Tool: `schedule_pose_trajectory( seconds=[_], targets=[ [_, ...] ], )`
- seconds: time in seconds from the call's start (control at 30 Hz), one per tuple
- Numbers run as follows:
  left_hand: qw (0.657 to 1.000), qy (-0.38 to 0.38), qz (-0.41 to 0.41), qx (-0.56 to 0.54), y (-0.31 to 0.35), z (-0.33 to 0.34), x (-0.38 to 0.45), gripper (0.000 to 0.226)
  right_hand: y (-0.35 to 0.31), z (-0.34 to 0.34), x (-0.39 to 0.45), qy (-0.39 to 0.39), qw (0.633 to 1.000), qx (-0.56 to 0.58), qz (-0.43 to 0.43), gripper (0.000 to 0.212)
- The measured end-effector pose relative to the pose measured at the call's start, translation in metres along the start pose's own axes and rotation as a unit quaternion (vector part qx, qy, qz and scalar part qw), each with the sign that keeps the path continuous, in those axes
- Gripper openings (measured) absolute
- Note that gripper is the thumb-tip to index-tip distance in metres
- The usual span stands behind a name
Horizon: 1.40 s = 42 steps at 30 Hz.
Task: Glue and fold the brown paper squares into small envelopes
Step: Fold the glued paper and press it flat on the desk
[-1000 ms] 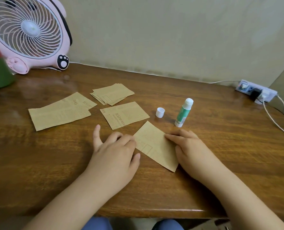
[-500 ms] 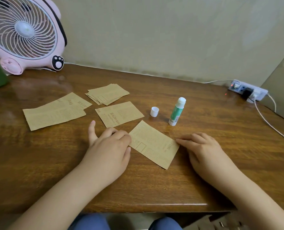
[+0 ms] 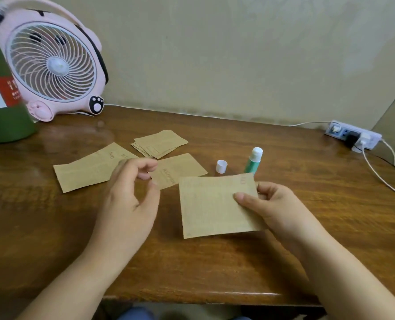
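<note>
Above the wooden table, the right hand pinches a brown paper square by its right edge, lifted; the left hand hovers beside it, fingers loosely curled, holding nothing. Behind stands an uncapped glue stick.
</note>
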<state>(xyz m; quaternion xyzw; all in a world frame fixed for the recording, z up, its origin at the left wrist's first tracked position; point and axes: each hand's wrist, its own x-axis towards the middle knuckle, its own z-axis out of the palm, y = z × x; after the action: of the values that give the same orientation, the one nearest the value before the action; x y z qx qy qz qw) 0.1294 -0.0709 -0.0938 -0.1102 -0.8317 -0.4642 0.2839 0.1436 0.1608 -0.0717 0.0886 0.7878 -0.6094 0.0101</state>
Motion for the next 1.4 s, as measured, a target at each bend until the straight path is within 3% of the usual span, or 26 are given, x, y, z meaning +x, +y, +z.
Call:
schedule_pose_trajectory(
  seconds=[0.1,0.2,0.3,0.37,0.47,0.6,0.83,0.93,1.0,1.07,1.17,1.3,1.4],
  targets=[
    [0.994,-0.088,0.017,0.065,-0.003,0.004,-0.008,0.021,0.011,0.006,0.006,0.059,0.976,-0.207,0.016,0.034],
    [0.979,-0.166,0.003,0.116,-0.011,0.005,-0.017,0.023,0.021,0.007,0.005,0.124,0.932,-0.339,-0.042,0.06],
    [0.96,-0.236,0.007,0.15,-0.014,0.003,-0.02,0.034,0.029,0.006,-0.001,0.155,0.889,-0.404,-0.151,0.053],
    [0.945,-0.275,0.025,0.173,-0.013,0.007,-0.017,0.043,0.028,0.016,-0.003,0.102,0.873,-0.42,-0.225,0.034],
    [0.922,-0.311,0.039,0.227,-0.009,0.016,-0.014,0.053,0.026,0.043,0.0,-0.008,0.856,-0.434,-0.28,0.034],
    [0.914,-0.308,0.047,0.261,-0.014,0.021,-0.017,0.081,0.028,0.068,0.007,-0.064,0.844,-0.449,-0.288,0.05],
    [0.916,-0.305,0.039,0.259,-0.016,0.022,-0.016,0.086,0.035,0.028,0.005,0.043,0.842,-0.475,-0.252,0.041],
    [0.911,-0.31,0.037,0.271,-0.015,0.023,-0.016,0.089,0.026,0.045,0.01,-0.004,0.837,-0.482,-0.258,0.043],
    [0.912,-0.309,0.035,0.266,-0.017,0.024,-0.016,0.089,0.025,0.062,0.014,-0.046,0.825,-0.476,-0.302,0.054],
    [0.917,-0.306,0.029,0.252,-0.017,0.022,-0.017,0.086,0.024,0.063,0.016,-0.05,0.827,-0.476,-0.296,0.047],
    [0.921,-0.298,0.038,0.248,-0.019,0.02,-0.018,0.085,0.027,0.034,0.017,0.013,0.842,-0.476,-0.255,0.045],
    [0.93,-0.279,0.051,0.234,-0.019,0.025,-0.02,0.066,0.026,0.008,0.015,0.065,0.823,-0.522,-0.212,0.043],
    [0.93,-0.277,0.043,0.237,-0.02,0.027,-0.02,0.066,0.017,0.03,0.01,0.013,0.837,-0.475,-0.273,0.045]
  ],
)
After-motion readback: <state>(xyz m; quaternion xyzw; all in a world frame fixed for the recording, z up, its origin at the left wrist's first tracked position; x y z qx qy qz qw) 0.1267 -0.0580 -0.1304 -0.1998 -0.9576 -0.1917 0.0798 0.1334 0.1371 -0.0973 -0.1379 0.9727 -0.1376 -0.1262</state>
